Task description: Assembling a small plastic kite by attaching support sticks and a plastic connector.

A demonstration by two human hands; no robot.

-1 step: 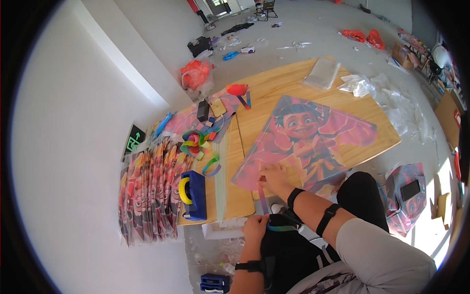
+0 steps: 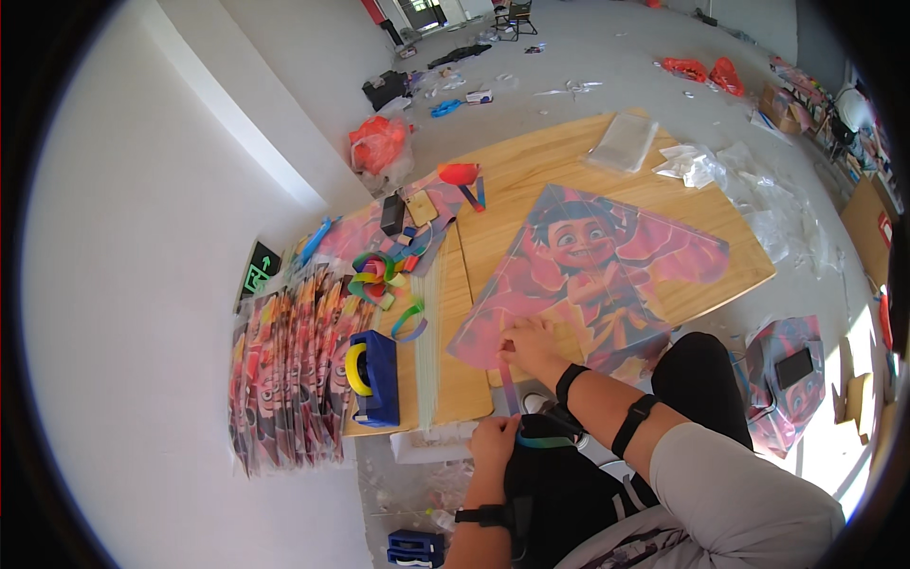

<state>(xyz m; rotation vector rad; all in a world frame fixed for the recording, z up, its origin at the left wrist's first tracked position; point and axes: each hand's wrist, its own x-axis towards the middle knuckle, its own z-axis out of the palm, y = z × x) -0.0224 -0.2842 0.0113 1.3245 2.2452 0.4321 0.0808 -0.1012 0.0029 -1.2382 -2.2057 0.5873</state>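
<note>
A printed kite (image 2: 626, 251) with a cartoon figure on red and pink lies flat on the wooden table. At its near left corner, the closed fingers of my right hand (image 2: 533, 345) press where a narrow purple ribbon (image 2: 510, 391) meets the kite. Lower down, just off the table's near edge, my left hand (image 2: 495, 441) is closed round that ribbon. A green-blue length of ribbon trails from it across my dark-clad lap. Exactly how the ribbon is fixed at the corner is hidden by my right fingers.
A blue tape dispenser (image 2: 379, 379) with a yellow core stands left, beside thin pale rods (image 2: 431, 351). Folded kites (image 2: 289, 379) hang at the left edge. Coloured ribbon rolls (image 2: 374, 275) lie behind. Clear bags (image 2: 623, 142) rest at the far side; a phone (image 2: 794, 368) lies right.
</note>
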